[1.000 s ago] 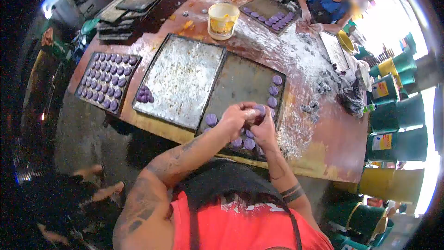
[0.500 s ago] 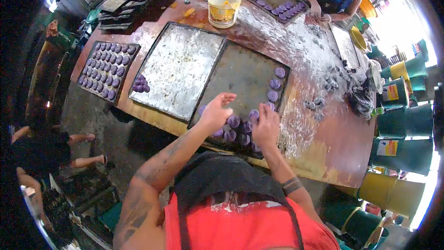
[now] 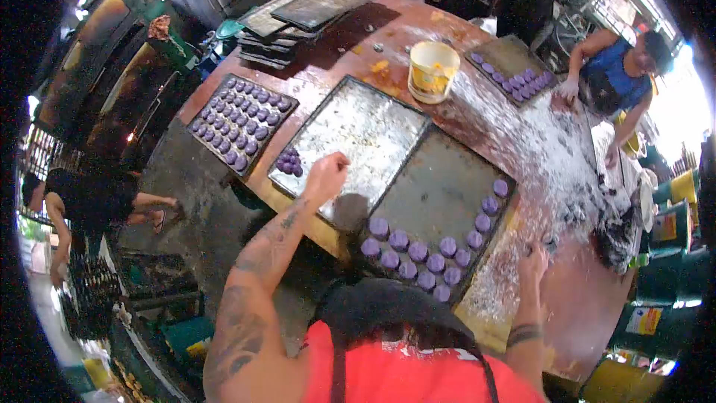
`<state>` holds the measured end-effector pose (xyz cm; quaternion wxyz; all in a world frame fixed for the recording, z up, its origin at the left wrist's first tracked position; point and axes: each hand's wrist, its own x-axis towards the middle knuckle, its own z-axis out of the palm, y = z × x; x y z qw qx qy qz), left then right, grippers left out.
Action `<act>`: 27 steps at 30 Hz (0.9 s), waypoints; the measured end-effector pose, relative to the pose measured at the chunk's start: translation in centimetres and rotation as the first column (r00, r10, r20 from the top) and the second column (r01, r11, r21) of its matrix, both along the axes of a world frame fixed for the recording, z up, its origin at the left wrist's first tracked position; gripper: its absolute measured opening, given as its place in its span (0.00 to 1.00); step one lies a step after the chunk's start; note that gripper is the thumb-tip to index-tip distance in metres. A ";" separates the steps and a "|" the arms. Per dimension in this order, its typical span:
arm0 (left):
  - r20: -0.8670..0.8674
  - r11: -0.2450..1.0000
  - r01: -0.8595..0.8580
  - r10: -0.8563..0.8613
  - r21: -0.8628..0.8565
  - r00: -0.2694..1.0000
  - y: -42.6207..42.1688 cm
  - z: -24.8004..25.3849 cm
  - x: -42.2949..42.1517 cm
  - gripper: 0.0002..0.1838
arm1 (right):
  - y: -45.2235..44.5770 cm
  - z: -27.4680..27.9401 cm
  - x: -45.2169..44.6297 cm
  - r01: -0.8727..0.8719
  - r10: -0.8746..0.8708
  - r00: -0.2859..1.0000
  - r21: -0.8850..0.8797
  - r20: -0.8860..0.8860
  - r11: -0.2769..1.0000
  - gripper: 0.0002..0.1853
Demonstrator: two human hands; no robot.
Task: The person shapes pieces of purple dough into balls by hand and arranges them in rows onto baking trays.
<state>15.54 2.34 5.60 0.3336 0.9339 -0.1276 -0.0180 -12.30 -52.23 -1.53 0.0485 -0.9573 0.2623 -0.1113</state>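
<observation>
My left hand [image 3: 327, 179] is over the floured tray [image 3: 365, 127], fingers curled together; whether anything is inside them I cannot see. Just left of it, a small pile of dark purple balls [image 3: 289, 163] lies in that tray's corner. My right hand [image 3: 532, 263] is low over the floury tabletop at the right, fingers drawn in, with a small dark lump [image 3: 550, 242] by the fingertips. Between my hands, a dark tray [image 3: 440, 179] bears rows of flattened purple dough rounds [image 3: 418, 251] along its near and right edges.
A full tray of purple rounds [image 3: 242, 123] sits at the left. Behind are stacked trays [image 3: 328, 4] and a yellow-white bucket [image 3: 432, 75]. A co-worker [image 3: 615, 78] works at the far right beside another tray [image 3: 514, 52]. Dark lumps and a plastic bag [image 3: 617, 242] lie rightward.
My hands have parted from the dough rounds: the left went to the floured tray, the right to the tabletop. The view has shifted, showing more of the room.
</observation>
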 end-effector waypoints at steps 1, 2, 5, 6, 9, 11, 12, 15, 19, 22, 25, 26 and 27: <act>0.087 0.994 -0.052 0.043 0.097 0.995 2.3 -1.1 1.7 0.09 | -1.2 -1.6 -1.5 -0.049 0.043 0.997 0.101 0.056 0.994 0.17; 0.200 0.955 -0.166 0.118 0.246 0.973 4.3 -2.2 3.1 0.08 | -1.0 -2.4 -2.6 -0.024 -0.119 0.947 0.437 0.298 0.899 0.16; 0.540 0.777 -0.518 0.279 0.359 0.794 7.5 -4.3 5.5 0.07 | 4.2 2.4 -5.2 -0.426 -0.794 0.504 0.897 0.339 0.113 0.09; 0.580 0.739 -0.574 0.309 0.352 0.754 8.6 -5.2 6.3 0.07 | 5.7 3.1 -5.1 -0.350 -0.853 0.467 0.935 0.232 0.062 0.06; 0.423 0.782 -0.451 0.267 0.430 0.866 7.8 -4.6 7.8 0.07 | 10.2 1.7 -5.6 -0.192 -0.777 0.580 0.968 0.243 0.160 0.06; 0.460 0.890 -0.344 0.181 0.301 0.870 5.3 -4.9 7.7 0.08 | 14.2 1.4 -2.9 -0.134 -0.630 0.715 0.944 0.303 0.302 0.06; 0.056 0.930 -0.363 0.366 -0.062 0.929 2.5 -6.2 8.0 0.08 | 16.2 2.1 -0.9 -0.142 -0.529 0.778 0.915 0.340 0.379 0.06; -0.406 0.520 -0.303 -0.094 -0.799 0.909 -6.1 -3.4 0.4 0.10 | 22.0 6.7 5.4 -0.298 -0.167 0.864 0.748 0.476 0.593 0.06; -0.593 0.595 -0.301 -0.385 -0.745 0.707 -12.2 3.4 -6.7 0.15 | 28.5 16.5 9.0 -0.429 0.113 0.871 0.630 0.478 0.648 0.07; -0.620 0.534 -0.339 -0.534 -0.775 0.576 -12.9 3.8 -7.9 0.16 | 28.6 16.7 9.7 -0.422 0.191 0.868 0.479 0.458 0.769 0.11; -0.549 0.425 -0.349 -0.601 -0.835 0.581 -12.4 5.3 -9.1 0.16 | 29.3 15.4 10.1 -0.504 0.303 0.778 0.259 0.551 0.824 0.14; -0.512 0.448 -0.275 -0.589 -0.851 0.626 -12.3 6.0 -9.4 0.15 | 29.8 15.2 10.1 -0.527 0.322 0.751 0.230 0.577 0.818 0.14; -0.473 0.473 -0.199 -0.577 -0.858 0.666 -12.2 6.4 -9.6 0.15 | 30.1 15.3 10.0 -0.547 0.337 0.725 0.203 0.601 0.812 0.14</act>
